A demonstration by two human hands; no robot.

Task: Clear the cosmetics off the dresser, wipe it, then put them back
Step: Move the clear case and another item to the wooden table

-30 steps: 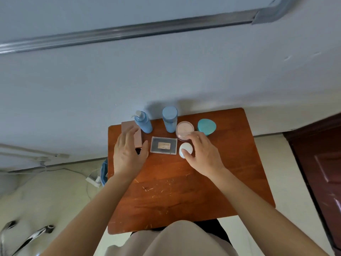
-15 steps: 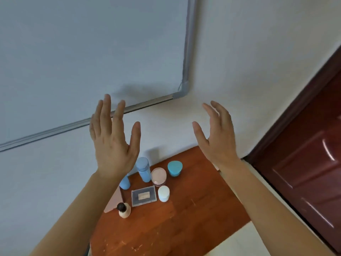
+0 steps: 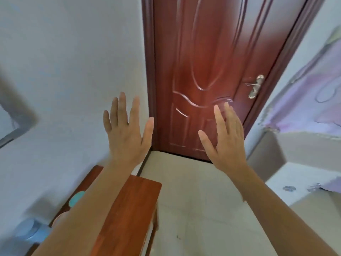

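My left hand [image 3: 126, 133] and my right hand [image 3: 226, 139] are raised in the air with fingers straight and spread, holding nothing. Both are well above the wooden dresser [image 3: 129, 209], which lies at the lower left, partly hidden by my left forearm. On it a teal compact [image 3: 76, 198] shows beside my arm, with a pinkish round jar [image 3: 60, 218] and a blurred blue bottle cap [image 3: 29, 231] nearer the left edge. The other cosmetics are out of view.
A dark red door [image 3: 212, 71] with a metal handle [image 3: 255, 86] stands straight ahead. White wall is on the left. Pale floor [image 3: 199, 209] runs between the dresser and a low white ledge [image 3: 299, 178] on the right, under a lilac cloth [image 3: 313, 89].
My view has swung from down at the dresser up and to the right toward the door. Both hands left the cosmetics and rose, open, into the air.
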